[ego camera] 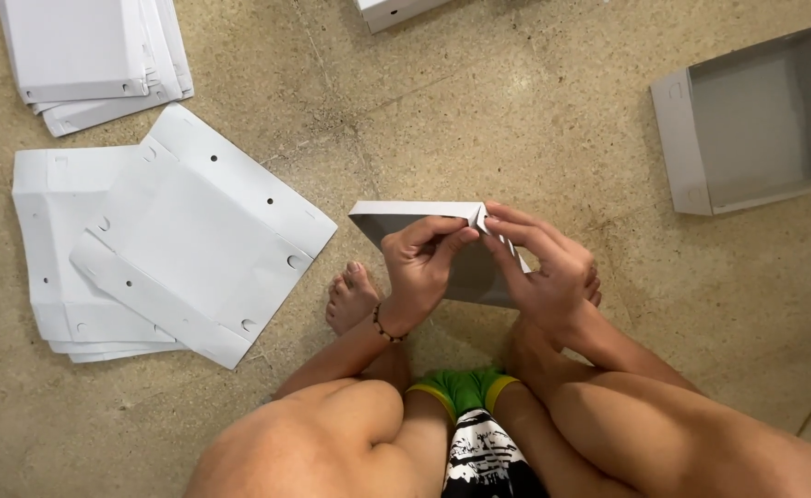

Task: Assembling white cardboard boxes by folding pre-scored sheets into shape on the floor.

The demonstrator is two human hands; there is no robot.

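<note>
I sit on the floor with a partly folded white cardboard box (405,219) held up in front of my knees. My left hand (421,263) pinches its upper edge near a corner, a beaded band on the wrist. My right hand (544,267) grips the same corner from the right, fingers pressing a folded flap. The box's grey inner face (475,272) shows between my hands. My bare foot (350,297) rests on the floor just left of the box.
Flat white cardboard blanks with punched holes (198,235) lie stacked at the left, another stack (92,55) at the top left. A folded open box (756,124) sits at the right, a further box edge (392,11) at the top. The floor is speckled stone.
</note>
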